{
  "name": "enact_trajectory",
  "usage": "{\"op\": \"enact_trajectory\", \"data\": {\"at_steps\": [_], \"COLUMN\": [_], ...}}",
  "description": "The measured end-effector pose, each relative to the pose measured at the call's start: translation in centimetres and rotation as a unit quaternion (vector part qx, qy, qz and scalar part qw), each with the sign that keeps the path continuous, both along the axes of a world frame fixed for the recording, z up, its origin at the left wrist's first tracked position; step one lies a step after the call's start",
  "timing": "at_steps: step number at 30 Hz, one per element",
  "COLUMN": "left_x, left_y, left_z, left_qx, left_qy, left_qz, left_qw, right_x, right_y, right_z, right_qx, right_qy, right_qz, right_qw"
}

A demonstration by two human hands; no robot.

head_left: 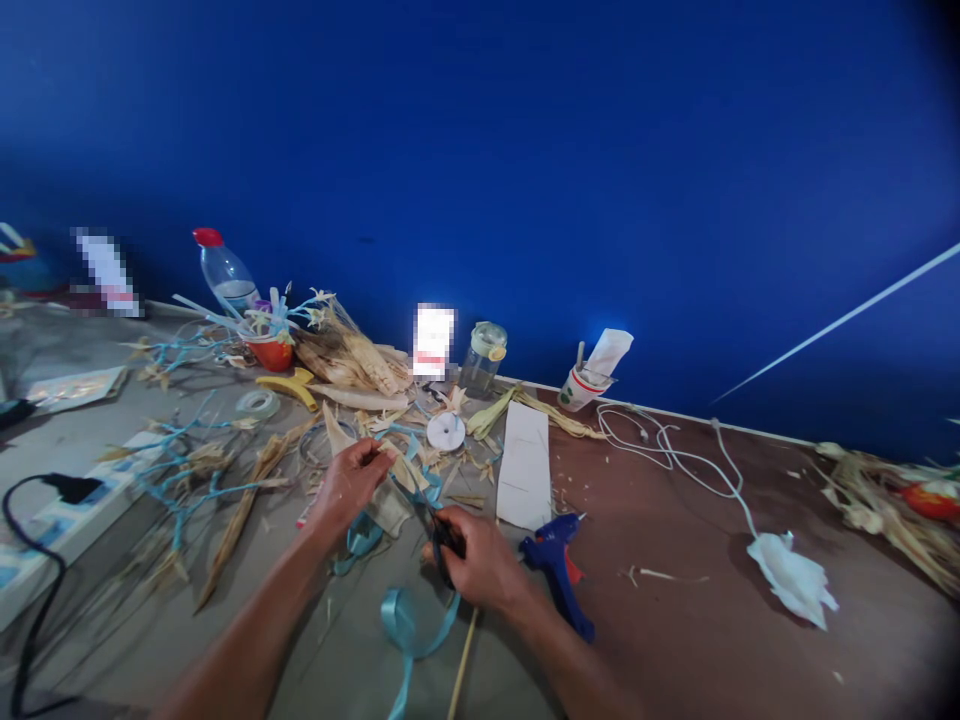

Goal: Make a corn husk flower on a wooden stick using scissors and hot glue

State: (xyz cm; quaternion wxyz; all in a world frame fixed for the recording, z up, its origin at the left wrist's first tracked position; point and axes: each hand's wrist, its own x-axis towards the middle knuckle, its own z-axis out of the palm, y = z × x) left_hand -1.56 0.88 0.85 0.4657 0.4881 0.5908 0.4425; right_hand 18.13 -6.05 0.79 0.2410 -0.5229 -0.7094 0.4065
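My left hand [345, 495] pinches a pale, dry corn husk piece [406, 468] between thumb and fingers. My right hand [482, 562] is closed round the dark handles of a pair of scissors [429, 518], whose blades point up and left at the husk. Whether the blades are cutting into it I cannot tell. Light blue ribbon [401, 612] curls on the table below and between the hands. Another wide husk strip [391, 512] lies under them. A blue hot glue gun [559, 575] rests just right of my right hand, beside a white card [524, 465].
Blue-wrapped twigs [180, 490] and a white power strip [94, 515] lie left. Behind stand a red cup [271, 354], a bottle [229, 275], a lit phone [433, 340], a glass jar [484, 362] and a paper cup [583, 388]. A white cable [694, 470] loops at right.
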Motion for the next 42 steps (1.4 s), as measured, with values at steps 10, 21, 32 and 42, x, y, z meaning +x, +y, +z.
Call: {"op": "enact_trajectory", "data": {"at_steps": [10,21,32,42], "left_x": [0.5,0.8,1.0,0.6], "left_y": [-0.7,-0.6,-0.7,-0.2], "left_z": [0.0,0.0,0.9,-0.6], "left_qx": [-0.007,-0.029,0.015,0.034], "left_qy": [-0.016,-0.035,-0.051,0.001], "left_qz": [-0.031,-0.031,0.013,0.047], "left_qw": [0.999,0.998,0.999,0.998], "right_x": [-0.1,-0.2,-0.4,-0.5], "right_y": [0.1,0.1,0.2,-0.2], "right_z": [-0.2,-0.4,-0.9,-0.7], "right_qx": [-0.005,-0.026,-0.100,-0.089], "right_qy": [0.022,0.051,0.175,0.140], "right_qz": [-0.006,0.001,-0.049,-0.041], "right_qw": [1.000,0.998,0.978,0.985]}}
